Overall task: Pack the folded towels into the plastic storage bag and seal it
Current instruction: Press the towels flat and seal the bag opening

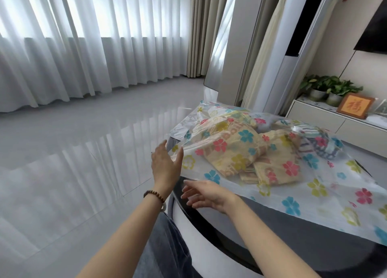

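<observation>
The dark table (293,235) carries the flower-printed plastic bag (314,185), lying flat with 2 folded yellow towels (234,152) and a striped towel (320,145) inside. The left hand (166,164), fingers straight, touches the bag's left edge. The right hand (202,194), fingers spread and holding nothing, hovers just beside the near edge. A bead bracelet (154,195) circles the left wrist

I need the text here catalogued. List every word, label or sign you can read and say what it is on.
"福": one gold character, cursive, on the orange framed picture on the cabinet.
Letters on the yellow towel inside the plastic bag: folded and blurred, unreadable.
Nothing else legible.
</observation>
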Demonstrator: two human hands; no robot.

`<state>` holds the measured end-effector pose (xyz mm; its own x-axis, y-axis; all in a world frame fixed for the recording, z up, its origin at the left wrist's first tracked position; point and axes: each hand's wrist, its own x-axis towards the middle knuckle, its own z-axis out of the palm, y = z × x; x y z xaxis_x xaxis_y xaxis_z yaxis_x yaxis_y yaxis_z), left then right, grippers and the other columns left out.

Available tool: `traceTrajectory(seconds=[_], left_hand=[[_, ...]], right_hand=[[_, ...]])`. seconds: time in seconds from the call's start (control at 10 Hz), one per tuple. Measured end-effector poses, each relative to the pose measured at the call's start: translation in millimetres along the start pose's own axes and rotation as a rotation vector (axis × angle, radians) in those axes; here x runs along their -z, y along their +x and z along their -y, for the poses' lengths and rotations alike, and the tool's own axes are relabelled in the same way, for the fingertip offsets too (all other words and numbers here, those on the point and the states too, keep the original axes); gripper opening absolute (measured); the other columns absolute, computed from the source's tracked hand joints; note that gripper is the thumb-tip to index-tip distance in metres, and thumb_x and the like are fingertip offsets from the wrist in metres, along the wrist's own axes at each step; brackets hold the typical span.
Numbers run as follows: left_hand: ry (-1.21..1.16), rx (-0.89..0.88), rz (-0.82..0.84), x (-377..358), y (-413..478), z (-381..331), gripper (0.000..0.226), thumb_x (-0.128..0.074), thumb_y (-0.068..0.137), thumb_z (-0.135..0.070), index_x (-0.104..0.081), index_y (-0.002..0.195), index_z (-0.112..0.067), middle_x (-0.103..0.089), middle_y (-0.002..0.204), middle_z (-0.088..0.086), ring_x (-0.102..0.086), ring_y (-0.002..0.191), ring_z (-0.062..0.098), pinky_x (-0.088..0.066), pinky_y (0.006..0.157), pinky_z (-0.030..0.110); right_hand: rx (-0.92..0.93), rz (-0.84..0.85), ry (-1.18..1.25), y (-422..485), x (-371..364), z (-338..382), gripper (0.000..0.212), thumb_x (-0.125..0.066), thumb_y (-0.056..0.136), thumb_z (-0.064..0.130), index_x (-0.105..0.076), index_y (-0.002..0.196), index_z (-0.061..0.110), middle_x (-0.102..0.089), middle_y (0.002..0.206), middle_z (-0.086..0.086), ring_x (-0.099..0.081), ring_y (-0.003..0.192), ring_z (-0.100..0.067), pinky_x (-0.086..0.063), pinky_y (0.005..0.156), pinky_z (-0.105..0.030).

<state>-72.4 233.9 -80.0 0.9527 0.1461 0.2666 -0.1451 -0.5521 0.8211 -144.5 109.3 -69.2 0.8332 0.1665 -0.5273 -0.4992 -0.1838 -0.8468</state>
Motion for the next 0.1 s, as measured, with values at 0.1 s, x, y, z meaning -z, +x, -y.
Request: traceTrajectory(seconds=[0.1], left_hand=[[0.078, -0.141, 0.069, -14.3, -0.1, -24.2, 0.065, -0.051, 0.091, -0.044, -0.031, 0.142, -0.008, -0.039, 0.146, 0.013, -0.032, 0.134, 0.028, -0.025, 0.112, 0.041]], right_hand=[[0.17, -0.164, -0.159, -53.6, 39.5, 41.7, 0.028, -0.056, 0.092, 0.037, -0.056, 0.112, 0.017, -0.063, 0.106, -0.002, -0.063, 0.085, -0.012, -0.052, 0.076, -0.022]])
